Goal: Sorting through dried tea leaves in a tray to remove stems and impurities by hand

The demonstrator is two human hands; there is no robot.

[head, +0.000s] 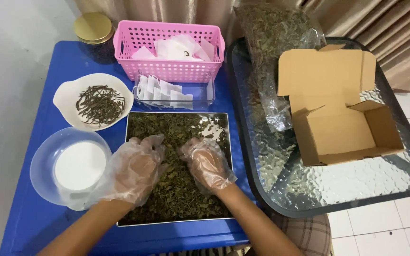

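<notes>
Leaf tray (227, 142) (long axis toward wearer)

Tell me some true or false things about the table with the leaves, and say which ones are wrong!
1. Both hands, the left hand and the right hand, wear clear plastic gloves. True.
2. The hands rest in a metal tray of dried green leaves. True.
3. The pink basket holds dark twigs. False: it holds white paper bags; the dark twigs lie in a white dish.
4. The cardboard box is closed. False: its lid stands open and nothing shows inside.
5. The cardboard box sits on the blue table. False: it sits on the glass table.
</notes>
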